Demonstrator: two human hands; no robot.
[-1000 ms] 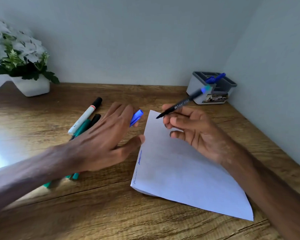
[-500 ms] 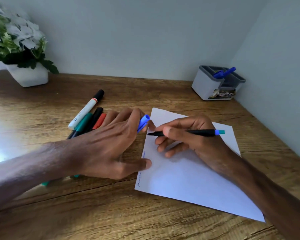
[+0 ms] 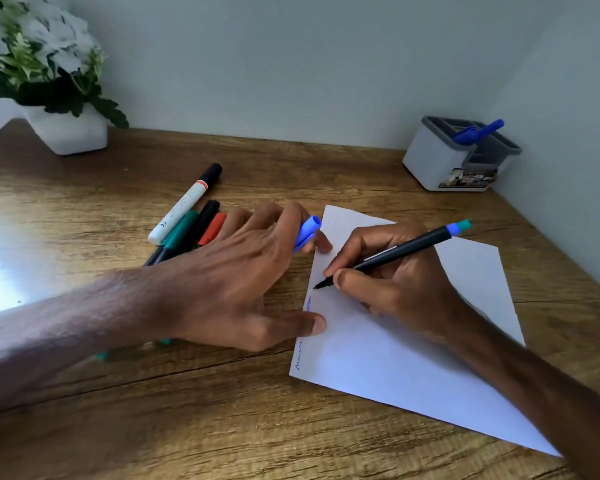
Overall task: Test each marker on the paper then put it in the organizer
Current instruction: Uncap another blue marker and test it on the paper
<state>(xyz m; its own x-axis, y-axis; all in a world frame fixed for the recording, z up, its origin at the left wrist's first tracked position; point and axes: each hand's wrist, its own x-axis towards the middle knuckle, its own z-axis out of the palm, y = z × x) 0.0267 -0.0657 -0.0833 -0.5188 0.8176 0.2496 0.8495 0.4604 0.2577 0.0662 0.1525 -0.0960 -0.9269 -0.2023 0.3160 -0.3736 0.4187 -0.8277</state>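
Observation:
My right hand (image 3: 395,282) grips a thin black marker (image 3: 406,251) with a blue-teal end, its tip touching the left edge of the white paper (image 3: 413,368). A blue scribble (image 3: 302,341) runs along that edge. My left hand (image 3: 236,282) holds a blue cap (image 3: 307,233) between its fingers, while thumb and fingertip press on the paper's edge. Several markers (image 3: 187,223) lie behind my left hand: a white one with a black cap, green, black and red ones. The grey-white organizer (image 3: 440,164) stands in the back right corner with a blue marker (image 3: 478,132) in it.
A white pot with a plant (image 3: 49,84) stands at the back left of the wooden desk (image 3: 187,427). Walls close the desk at the back and on the right. Bright glare falls on the left side of the desk.
My right hand has turned the black marker from lying level to a writing slant and lowered its tip onto the paper's left edge. My left hand stays on the paper with the cap.

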